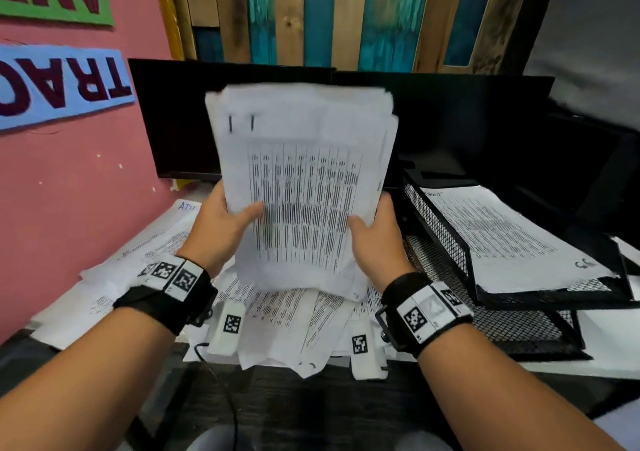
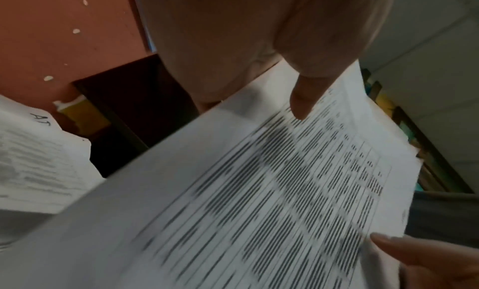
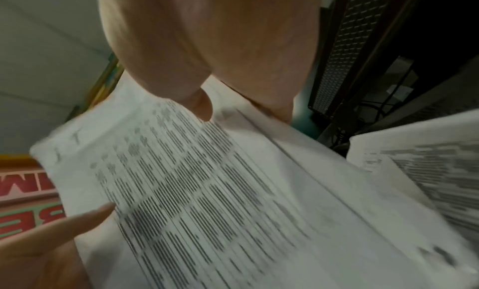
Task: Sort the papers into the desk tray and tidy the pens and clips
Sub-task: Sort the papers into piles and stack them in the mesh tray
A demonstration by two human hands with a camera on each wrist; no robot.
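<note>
Left hand: the left hand (image 1: 221,224) pinches the left edge of a stack of printed sheets (image 1: 304,187), thumb laid across the front page, the other fingers hidden behind the paper. In the left wrist view the thumb (image 2: 308,94) presses onto the rows of print.
Right hand: the right hand (image 1: 375,234) pinches the stack's right edge the same way, thumb on the front, fingers behind. In the right wrist view its thumb (image 3: 199,102) lies on the page.
Held stack: several white sheets printed with a table of dark rows, held nearly upright between both hands above the desk, top edges slightly fanned and uneven. The print is blurred and cannot be read.
Loose papers: more printed sheets (image 1: 284,315) lie spread and overlapping on the desk directly under the held stack, and reach out to the left toward the pink wall (image 1: 69,191).
Desk tray: a black wire-mesh tiered tray (image 1: 446,239) stands to the right of the right hand; its upper tier carries a printed sheet (image 1: 512,236) lying flat, its near corner overhanging the rim.
Wrist bands: black straps with black-and-white square markers (image 1: 176,276) sit on both wrists.
Behind: two dark monitors (image 1: 180,118) stand behind the stack, in front of a painted wooden plank panel (image 1: 346,14).
Pens and clips: none can be made out.
</note>
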